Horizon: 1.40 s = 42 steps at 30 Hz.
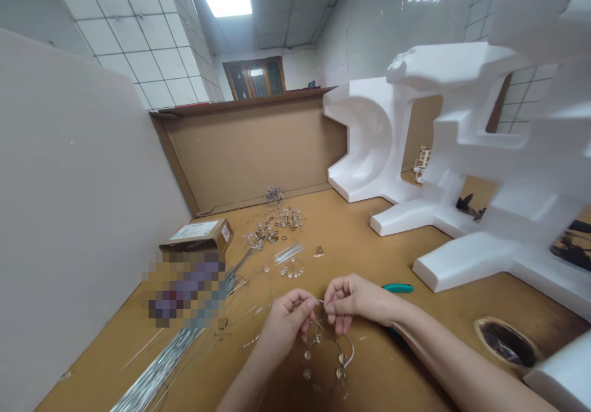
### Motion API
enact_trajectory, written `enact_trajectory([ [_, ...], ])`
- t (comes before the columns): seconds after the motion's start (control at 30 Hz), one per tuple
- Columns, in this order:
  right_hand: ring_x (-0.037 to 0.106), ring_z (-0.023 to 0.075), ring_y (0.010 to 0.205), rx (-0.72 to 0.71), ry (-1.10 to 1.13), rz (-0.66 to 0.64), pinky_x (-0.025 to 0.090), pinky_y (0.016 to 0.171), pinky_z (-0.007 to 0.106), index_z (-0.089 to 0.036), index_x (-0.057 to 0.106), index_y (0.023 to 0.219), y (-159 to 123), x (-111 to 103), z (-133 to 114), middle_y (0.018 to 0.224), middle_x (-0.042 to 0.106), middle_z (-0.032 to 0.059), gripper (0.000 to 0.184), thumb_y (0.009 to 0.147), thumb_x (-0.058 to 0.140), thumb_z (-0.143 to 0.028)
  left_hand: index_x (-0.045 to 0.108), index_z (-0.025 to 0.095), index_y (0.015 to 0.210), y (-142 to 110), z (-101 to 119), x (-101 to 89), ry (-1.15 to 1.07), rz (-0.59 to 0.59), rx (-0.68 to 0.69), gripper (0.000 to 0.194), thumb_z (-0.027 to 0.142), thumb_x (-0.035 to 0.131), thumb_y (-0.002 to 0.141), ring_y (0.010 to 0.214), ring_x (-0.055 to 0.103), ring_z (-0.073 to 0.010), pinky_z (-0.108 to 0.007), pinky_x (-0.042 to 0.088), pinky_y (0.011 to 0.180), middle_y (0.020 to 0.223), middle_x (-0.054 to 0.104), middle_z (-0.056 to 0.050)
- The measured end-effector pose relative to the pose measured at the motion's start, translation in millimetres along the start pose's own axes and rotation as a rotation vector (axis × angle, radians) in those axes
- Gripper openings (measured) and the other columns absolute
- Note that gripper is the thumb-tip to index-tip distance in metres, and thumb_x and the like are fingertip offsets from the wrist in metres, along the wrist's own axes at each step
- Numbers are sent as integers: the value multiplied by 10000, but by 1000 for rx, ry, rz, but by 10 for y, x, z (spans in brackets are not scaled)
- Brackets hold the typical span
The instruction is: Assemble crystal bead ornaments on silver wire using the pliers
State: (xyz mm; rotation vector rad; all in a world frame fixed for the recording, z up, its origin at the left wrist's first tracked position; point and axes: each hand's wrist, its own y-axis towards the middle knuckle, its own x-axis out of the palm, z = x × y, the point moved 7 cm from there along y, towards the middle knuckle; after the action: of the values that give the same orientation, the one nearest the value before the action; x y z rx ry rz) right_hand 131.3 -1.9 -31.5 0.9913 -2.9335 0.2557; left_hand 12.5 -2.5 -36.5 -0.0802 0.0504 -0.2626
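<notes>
Near the bottom centre, my left hand (293, 315) and my right hand (347, 304) face each other, fingertips pinched. A short pale stretch of thin wire (322, 302) runs between them, each hand gripping one part. Below the fingers hangs a curved loop of wire (353, 355) with several clear round crystal beads (340, 359) on it. Pliers with teal handles (398, 288) lie partly hidden under my right forearm. Just beyond my hands are a small cluster of clear beads (292, 270) and a short bundle of straight wires (289, 252).
Long silvery wires (159, 369) lie at the left, beside a small cardboard box (198, 234) and a blurred-out purple item (187, 286). Rings and beads (277, 221) are heaped farther back. White foam packing (443, 215) stands at the right, near a round hole (508, 343) in the table.
</notes>
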Motion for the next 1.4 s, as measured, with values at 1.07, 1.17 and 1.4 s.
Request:
enact_trajectory([
  [1.07,488,303,993,53,-1203,384,342,842,399,-213,578,1023,-669,-644,-169,1044,582,112,489,553,638,-329,544,157,607,-18,27,73,-10,-15,-6,242,371,653,582,269,309,-30,-161,201,304,366,423,106],
  [1.17,470,298,1017,61,-1512,321,345,853,374,-174,493,1176,-795,-592,-49,1169,518,125,656,532,593,-246,512,161,609,-6,34,77,-45,-32,13,218,331,649,599,276,285,-17,-156,204,310,403,455,105],
  [1.4,535,259,794,-25,-1761,391,377,654,332,-179,550,939,-704,-474,46,858,563,92,365,596,456,-94,414,176,658,-13,58,114,-181,-116,42,205,286,587,645,308,312,-12,-152,186,310,611,644,1],
])
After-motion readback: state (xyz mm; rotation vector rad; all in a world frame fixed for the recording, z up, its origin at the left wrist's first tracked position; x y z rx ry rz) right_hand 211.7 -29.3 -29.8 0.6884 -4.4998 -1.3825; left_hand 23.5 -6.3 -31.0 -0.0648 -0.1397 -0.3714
